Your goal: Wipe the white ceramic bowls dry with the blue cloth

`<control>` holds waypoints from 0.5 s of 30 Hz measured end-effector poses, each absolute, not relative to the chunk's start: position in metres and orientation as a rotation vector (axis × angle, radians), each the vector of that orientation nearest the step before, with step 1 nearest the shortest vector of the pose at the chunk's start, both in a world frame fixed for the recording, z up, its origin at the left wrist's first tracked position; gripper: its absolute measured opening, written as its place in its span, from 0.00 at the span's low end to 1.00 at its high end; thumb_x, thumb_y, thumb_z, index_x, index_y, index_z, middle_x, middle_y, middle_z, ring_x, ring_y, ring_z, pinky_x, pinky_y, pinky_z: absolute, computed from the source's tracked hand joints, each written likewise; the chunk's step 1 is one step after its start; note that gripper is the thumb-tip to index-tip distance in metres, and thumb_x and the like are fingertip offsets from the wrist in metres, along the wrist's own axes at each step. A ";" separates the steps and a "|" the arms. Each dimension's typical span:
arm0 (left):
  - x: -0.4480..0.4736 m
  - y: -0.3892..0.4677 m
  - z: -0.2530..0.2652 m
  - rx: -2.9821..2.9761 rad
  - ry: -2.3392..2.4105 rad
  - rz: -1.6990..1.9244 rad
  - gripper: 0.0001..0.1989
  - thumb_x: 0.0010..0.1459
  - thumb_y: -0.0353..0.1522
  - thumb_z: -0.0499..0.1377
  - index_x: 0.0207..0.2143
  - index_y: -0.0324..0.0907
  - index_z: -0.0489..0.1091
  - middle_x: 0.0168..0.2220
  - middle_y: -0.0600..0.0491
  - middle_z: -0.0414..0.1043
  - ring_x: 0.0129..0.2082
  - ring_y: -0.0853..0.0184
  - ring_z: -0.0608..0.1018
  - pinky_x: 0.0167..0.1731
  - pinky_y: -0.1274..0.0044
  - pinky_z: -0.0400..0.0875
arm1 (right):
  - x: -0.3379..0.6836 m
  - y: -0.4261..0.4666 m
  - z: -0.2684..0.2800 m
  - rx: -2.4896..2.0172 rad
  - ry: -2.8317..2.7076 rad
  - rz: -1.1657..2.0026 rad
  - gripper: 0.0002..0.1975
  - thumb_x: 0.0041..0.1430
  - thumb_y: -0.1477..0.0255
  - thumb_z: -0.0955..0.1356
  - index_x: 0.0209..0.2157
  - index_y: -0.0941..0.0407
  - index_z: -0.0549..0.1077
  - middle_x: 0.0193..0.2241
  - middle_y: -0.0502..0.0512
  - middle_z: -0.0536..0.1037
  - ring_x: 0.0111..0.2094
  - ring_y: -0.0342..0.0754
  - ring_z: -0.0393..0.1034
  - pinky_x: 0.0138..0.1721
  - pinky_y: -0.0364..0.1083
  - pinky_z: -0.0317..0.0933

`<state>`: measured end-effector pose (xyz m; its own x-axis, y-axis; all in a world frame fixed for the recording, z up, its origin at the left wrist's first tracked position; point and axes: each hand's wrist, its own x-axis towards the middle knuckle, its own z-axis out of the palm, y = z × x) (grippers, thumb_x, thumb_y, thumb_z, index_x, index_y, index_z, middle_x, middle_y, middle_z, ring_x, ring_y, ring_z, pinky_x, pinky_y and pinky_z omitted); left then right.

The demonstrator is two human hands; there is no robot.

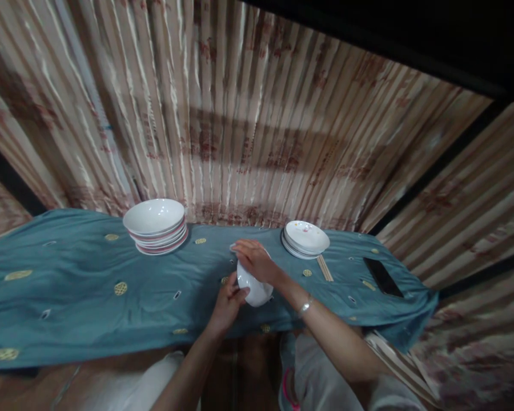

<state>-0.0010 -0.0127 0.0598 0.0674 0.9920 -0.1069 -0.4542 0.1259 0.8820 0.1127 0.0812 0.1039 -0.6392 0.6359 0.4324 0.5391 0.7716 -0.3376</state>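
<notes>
A white bowl [252, 290] is tilted on its side just over the front part of the table. My left hand [229, 299] grips its rim from the left, with the thumb on the near face. Across the bowl's upper part lies my right hand [255, 261], its fingers together and pointing left. A small white piece [233, 248] shows at the right fingertips; whether it is cloth or paper I cannot make out. The right palm hides part of the bowl.
On the blue-green tablecloth [89, 302], a tall stack of white bowls and plates [156, 225] stands left. Right are a shorter stack of dishes [306, 238], chopsticks [325, 268] and a black phone [382, 277]. A curtain [240, 142] hangs behind.
</notes>
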 end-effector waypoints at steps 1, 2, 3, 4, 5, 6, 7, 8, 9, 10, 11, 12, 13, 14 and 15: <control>-0.001 -0.013 0.060 0.813 0.884 1.269 0.27 0.39 0.36 0.67 0.44 0.40 0.67 0.28 0.52 0.76 0.28 0.64 0.77 0.29 0.76 0.69 | 0.116 0.091 0.103 -0.893 -2.380 0.286 0.17 0.66 0.72 0.58 0.51 0.57 0.71 0.51 0.60 0.75 0.55 0.49 0.65 0.59 0.54 0.54; -0.001 -0.013 0.060 0.831 0.891 1.260 0.27 0.40 0.37 0.67 0.44 0.39 0.66 0.28 0.52 0.76 0.27 0.63 0.77 0.29 0.76 0.69 | 0.121 0.101 0.101 -0.917 -2.329 0.349 0.17 0.66 0.72 0.58 0.50 0.57 0.72 0.49 0.60 0.76 0.54 0.49 0.67 0.58 0.53 0.55; -0.001 -0.013 0.061 0.845 0.897 1.253 0.27 0.40 0.37 0.67 0.44 0.39 0.66 0.28 0.52 0.76 0.27 0.63 0.78 0.30 0.76 0.69 | 0.126 0.110 0.097 -0.938 -2.270 0.430 0.17 0.66 0.72 0.58 0.49 0.57 0.73 0.48 0.59 0.76 0.52 0.48 0.68 0.56 0.51 0.57; -0.002 -0.014 0.062 0.859 0.901 1.246 0.27 0.41 0.37 0.66 0.44 0.39 0.66 0.28 0.52 0.77 0.28 0.63 0.78 0.30 0.75 0.69 | 0.131 0.118 0.093 -0.968 -2.198 0.520 0.17 0.65 0.71 0.58 0.48 0.56 0.74 0.47 0.58 0.77 0.51 0.48 0.69 0.55 0.50 0.58; -0.002 -0.014 0.062 0.873 0.904 1.240 0.26 0.41 0.37 0.66 0.44 0.39 0.66 0.29 0.51 0.77 0.28 0.63 0.78 0.31 0.75 0.69 | 0.137 0.124 0.087 -1.011 -2.108 0.613 0.17 0.64 0.69 0.58 0.47 0.56 0.74 0.46 0.57 0.77 0.49 0.48 0.70 0.54 0.49 0.59; -0.002 -0.015 0.063 0.888 0.905 1.235 0.26 0.42 0.38 0.66 0.44 0.39 0.66 0.29 0.51 0.77 0.28 0.63 0.78 0.31 0.75 0.69 | 0.144 0.130 0.081 -1.061 -2.002 0.711 0.16 0.63 0.68 0.59 0.45 0.55 0.75 0.45 0.55 0.78 0.46 0.48 0.71 0.52 0.49 0.61; -0.003 -0.016 0.064 0.900 0.908 1.229 0.26 0.42 0.38 0.66 0.44 0.39 0.66 0.30 0.50 0.77 0.29 0.63 0.78 0.31 0.76 0.69 | 0.150 0.134 0.073 -1.112 -1.888 0.808 0.16 0.61 0.66 0.61 0.43 0.55 0.76 0.42 0.54 0.79 0.43 0.48 0.72 0.50 0.49 0.62; -0.003 -0.017 0.065 0.908 0.913 1.222 0.26 0.43 0.38 0.66 0.45 0.38 0.66 0.31 0.50 0.77 0.29 0.63 0.78 0.31 0.76 0.69 | 0.157 0.136 0.065 -1.154 -1.765 0.901 0.16 0.60 0.65 0.62 0.41 0.55 0.77 0.39 0.53 0.80 0.41 0.48 0.72 0.48 0.49 0.63; -0.004 -0.017 0.065 0.908 0.920 1.214 0.27 0.42 0.38 0.66 0.45 0.38 0.66 0.31 0.50 0.78 0.30 0.63 0.78 0.31 0.76 0.69 | 0.163 0.137 0.056 -1.182 -1.650 0.968 0.15 0.58 0.63 0.64 0.39 0.56 0.78 0.37 0.53 0.80 0.39 0.48 0.73 0.47 0.48 0.63; -0.004 -0.018 0.065 0.900 0.927 1.209 0.29 0.42 0.38 0.67 0.46 0.38 0.66 0.31 0.50 0.78 0.30 0.63 0.78 0.31 0.76 0.69 | 0.168 0.137 0.048 -1.199 -1.593 0.987 0.16 0.57 0.61 0.64 0.37 0.56 0.78 0.35 0.54 0.80 0.38 0.49 0.73 0.46 0.48 0.64; -0.005 -0.018 0.065 0.885 0.935 1.207 0.30 0.41 0.39 0.67 0.47 0.38 0.65 0.31 0.50 0.78 0.30 0.62 0.78 0.32 0.75 0.70 | 0.173 0.135 0.039 -1.212 -1.553 0.993 0.17 0.56 0.59 0.64 0.35 0.57 0.78 0.34 0.55 0.80 0.37 0.49 0.73 0.45 0.49 0.64; -0.005 -0.018 0.064 0.867 0.943 1.207 0.31 0.41 0.39 0.67 0.48 0.39 0.65 0.31 0.50 0.78 0.31 0.62 0.78 0.32 0.75 0.70 | 0.178 0.131 0.031 -1.223 -1.523 0.991 0.19 0.56 0.57 0.64 0.34 0.57 0.78 0.33 0.56 0.80 0.37 0.50 0.73 0.45 0.50 0.65; -0.005 -0.018 0.064 0.847 0.948 1.213 0.32 0.40 0.39 0.68 0.48 0.39 0.65 0.31 0.50 0.78 0.31 0.61 0.79 0.32 0.75 0.71 | 0.181 0.126 0.023 -1.231 -1.501 0.985 0.20 0.56 0.56 0.63 0.34 0.57 0.78 0.33 0.56 0.80 0.37 0.50 0.73 0.44 0.50 0.65; -0.005 -0.018 0.063 0.829 0.951 1.224 0.32 0.40 0.39 0.68 0.48 0.39 0.66 0.31 0.50 0.78 0.31 0.61 0.79 0.32 0.74 0.71 | 0.184 0.121 0.017 -1.236 -1.481 0.982 0.21 0.56 0.55 0.63 0.35 0.57 0.78 0.34 0.57 0.80 0.38 0.51 0.73 0.45 0.51 0.65; -0.005 -0.018 0.063 0.812 0.949 1.237 0.31 0.40 0.39 0.69 0.47 0.39 0.66 0.32 0.50 0.78 0.32 0.61 0.79 0.32 0.74 0.71 | 0.185 0.115 0.011 -1.237 -1.465 0.976 0.23 0.57 0.54 0.62 0.36 0.57 0.77 0.35 0.58 0.80 0.39 0.51 0.73 0.46 0.51 0.65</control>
